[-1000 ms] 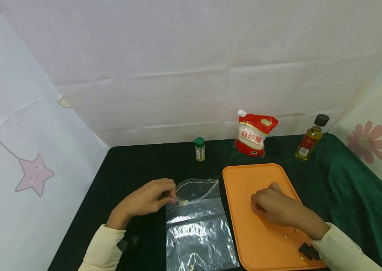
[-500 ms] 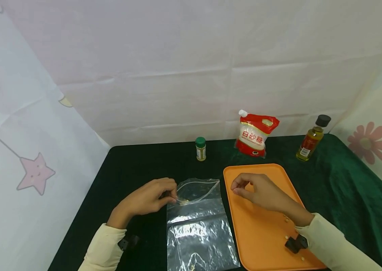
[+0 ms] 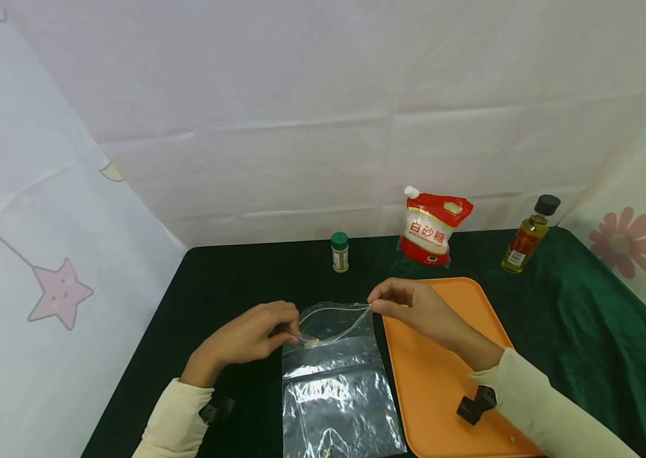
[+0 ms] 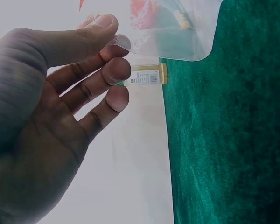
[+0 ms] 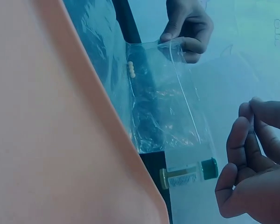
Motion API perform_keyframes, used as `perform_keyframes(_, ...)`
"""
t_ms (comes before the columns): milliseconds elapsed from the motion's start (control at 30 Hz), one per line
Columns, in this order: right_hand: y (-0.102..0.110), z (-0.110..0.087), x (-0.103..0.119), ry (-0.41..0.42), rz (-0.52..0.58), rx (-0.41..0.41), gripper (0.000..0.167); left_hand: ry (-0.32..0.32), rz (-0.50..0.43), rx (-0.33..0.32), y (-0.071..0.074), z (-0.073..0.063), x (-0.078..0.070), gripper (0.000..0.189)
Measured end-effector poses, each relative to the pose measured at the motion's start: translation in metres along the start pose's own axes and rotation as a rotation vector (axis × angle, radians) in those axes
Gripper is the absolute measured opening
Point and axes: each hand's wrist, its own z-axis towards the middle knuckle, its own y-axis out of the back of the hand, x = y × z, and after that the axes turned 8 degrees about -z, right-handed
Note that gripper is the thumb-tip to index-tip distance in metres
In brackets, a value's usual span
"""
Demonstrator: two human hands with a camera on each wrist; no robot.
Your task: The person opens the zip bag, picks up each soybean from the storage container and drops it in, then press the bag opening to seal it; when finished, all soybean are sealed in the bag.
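A clear zip bag [image 3: 337,397] lies on the dark green cloth with its mouth parted towards the back. My left hand [image 3: 254,334] pinches the left side of that mouth. Several small pale round pieces [image 5: 131,70] sit inside the bag, just below the zip strip. My right hand [image 3: 428,318] is at the mouth's right corner, its fingertips overlapping the corner in the head view. In the right wrist view its thumb and index finger [image 5: 245,123] meet at the tips, apart from the plastic; I cannot tell whether something small is between them.
An orange tray [image 3: 432,381] lies right of the bag under my right arm, with a small pale piece [image 3: 512,438] on it. Along the back stand a green-capped jar [image 3: 340,253], a red-and-white sugar pouch [image 3: 430,230] and a black-capped oil bottle [image 3: 523,243].
My right hand has lifted from low over the tray and moved left and back to the bag's right corner. My left hand keeps its grip on the bag, nearly still.
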Motion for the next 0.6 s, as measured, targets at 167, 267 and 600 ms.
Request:
perform_keyframes(167, -0.012, 0.008, 0.001, 0.004, -0.04, -0.024, 0.021, -0.008, -0.002, 0.003, 0.0, 0.0, 0.0, 0.017)
perform_keyframes(267, -0.016, 0.01, 0.002, 0.009, -0.06, -0.025, 0.021, -0.013, -0.002, 0.004, 0.0, 0.0, 0.0, 0.016)
perform_keyframes(600, -0.003, 0.004, 0.0, 0.002, -0.155, -0.071, 0.019, 0.001, -0.009, 0.005, 0.0, 0.0, 0.0, 0.016)
